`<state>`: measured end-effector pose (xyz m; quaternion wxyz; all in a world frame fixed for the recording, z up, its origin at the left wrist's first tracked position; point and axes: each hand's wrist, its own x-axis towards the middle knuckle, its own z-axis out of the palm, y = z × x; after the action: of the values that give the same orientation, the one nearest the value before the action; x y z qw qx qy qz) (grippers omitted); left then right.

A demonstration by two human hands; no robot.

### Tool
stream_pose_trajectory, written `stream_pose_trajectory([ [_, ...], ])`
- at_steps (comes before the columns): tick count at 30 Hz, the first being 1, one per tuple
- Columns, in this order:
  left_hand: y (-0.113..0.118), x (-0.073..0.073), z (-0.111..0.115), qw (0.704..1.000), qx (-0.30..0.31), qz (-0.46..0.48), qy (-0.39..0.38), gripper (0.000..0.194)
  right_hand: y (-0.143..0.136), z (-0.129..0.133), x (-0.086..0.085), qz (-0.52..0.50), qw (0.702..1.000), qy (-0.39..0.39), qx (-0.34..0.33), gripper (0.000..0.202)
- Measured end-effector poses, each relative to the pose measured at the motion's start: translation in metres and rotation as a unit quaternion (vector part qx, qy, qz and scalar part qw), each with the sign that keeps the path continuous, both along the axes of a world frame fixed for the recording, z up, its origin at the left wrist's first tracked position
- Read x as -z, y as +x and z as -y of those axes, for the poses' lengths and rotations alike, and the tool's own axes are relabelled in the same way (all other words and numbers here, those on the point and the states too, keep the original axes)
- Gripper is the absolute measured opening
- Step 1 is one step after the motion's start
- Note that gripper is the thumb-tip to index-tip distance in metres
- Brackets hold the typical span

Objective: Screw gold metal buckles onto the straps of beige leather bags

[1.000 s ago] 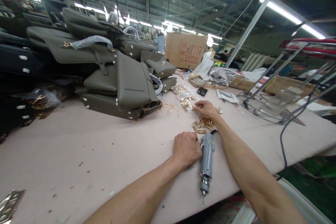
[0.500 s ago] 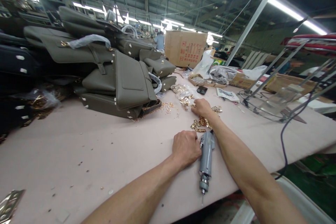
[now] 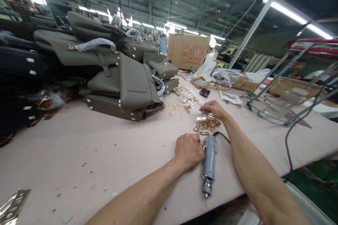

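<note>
My left hand (image 3: pixel 188 151) rests on the table as a loose fist, its knuckles up against the grey electric screwdriver (image 3: pixel 209 158). What its curled fingers hold, if anything, is hidden. The screwdriver lies with its bit pointing towards me. Farther out, my right hand (image 3: pixel 215 110) hovers over a pile of small gold metal fittings (image 3: pixel 208 125), fingertips bent together. Whatever sits between them is too small to make out. Just left of those fingertips, more gold fittings (image 3: pixel 189 104) spill by a clear plastic bag (image 3: pixel 182 92).
Dark grey-green handbags (image 3: pixel 137 81) are heaped on the left. Tiny gold parts (image 3: pixel 170 109) lie scattered beside them. A cardboard box (image 3: pixel 188 51) stands behind. At right are a metal-framed stand (image 3: pixel 264 112) and a hanging cable (image 3: pixel 287 144). A shiny metal plate (image 3: pixel 16 204) lies lower left.
My right hand has shifted right and lifted from the gold fittings, uncovering more of the pile. My left hand stays beside the screwdriver. The whole view has shifted slightly.
</note>
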<state>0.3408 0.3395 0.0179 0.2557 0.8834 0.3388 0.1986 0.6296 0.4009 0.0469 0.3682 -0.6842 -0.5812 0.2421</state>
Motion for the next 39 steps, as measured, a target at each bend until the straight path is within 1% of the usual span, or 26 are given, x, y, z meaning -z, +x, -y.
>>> stream_pose_trajectory([
  [1,0.0,0.0,0.0,1.0,-0.002,0.001,0.001,0.025,-0.003,-0.002,0.002,0.023,0.999,0.02,0.022,0.042],
  [3,0.0,0.0,0.0,1.0,-0.004,0.002,0.004,0.025,-0.011,-0.012,0.012,0.1,0.989,0.078,0.078,0.037],
  [5,0.0,0.0,0.001,1.0,-0.005,0.004,0.006,0.025,-0.02,-0.024,0.023,0.164,0.975,0.118,0.097,0.033],
  [7,0.0,0.0,0.001,1.0,-0.002,0.002,0.005,0.025,-0.027,-0.035,0.033,0.206,0.967,0.12,0.085,0.035],
  [9,0.0,-0.001,0.001,1.0,0.0,0.001,0.004,0.025,-0.032,-0.043,0.038,0.238,0.963,0.1,0.071,0.033],
  [13,-0.001,0.0,0.001,1.0,-0.001,-0.004,0.003,0.025,-0.037,-0.048,0.036,0.273,0.959,0.059,0.044,0.018],
  [17,-0.001,0.0,0.001,1.0,0.003,-0.01,-0.005,0.026,-0.039,-0.048,0.032,0.297,0.953,0.062,0.012,0.019],
  [21,-0.001,-0.001,0.001,1.0,0.0,-0.009,-0.004,0.025,-0.035,-0.052,0.035,0.262,0.963,0.052,-0.013,0.022],
  [24,-0.001,-0.001,0.001,1.0,-0.003,-0.011,0.001,0.025,-0.03,-0.057,0.037,0.23,0.972,0.04,-0.022,0.017],
  [26,0.0,-0.001,0.001,1.0,-0.003,-0.009,0.004,0.026,-0.026,-0.058,0.037,0.206,0.977,0.047,-0.023,0.016],
  [28,0.0,0.0,0.001,1.0,-0.005,-0.006,0.008,0.026,-0.023,-0.055,0.033,0.168,0.984,0.056,-0.022,0.02],
  [31,0.0,0.001,0.0,1.0,-0.001,-0.01,0.007,0.026,-0.018,-0.044,0.022,0.089,0.994,0.06,-0.023,0.026],
  [33,-0.001,0.0,0.0,1.0,0.003,-0.011,0.002,0.026,-0.016,-0.033,0.013,0.026,0.997,0.046,-0.052,0.028],
  [36,-0.001,-0.002,0.0,1.0,0.005,-0.011,-0.001,0.026,-0.015,-0.021,0.005,-0.046,0.992,-0.001,-0.116,0.031],
  [37,-0.001,-0.003,0.0,1.0,0.005,-0.012,-0.001,0.026,-0.017,-0.019,0.004,-0.052,0.992,-0.006,-0.115,0.034],
  [39,-0.002,-0.006,0.001,1.0,0.005,-0.017,-0.004,0.026,-0.022,-0.02,0.007,-0.028,0.997,0.01,-0.075,0.04],
])
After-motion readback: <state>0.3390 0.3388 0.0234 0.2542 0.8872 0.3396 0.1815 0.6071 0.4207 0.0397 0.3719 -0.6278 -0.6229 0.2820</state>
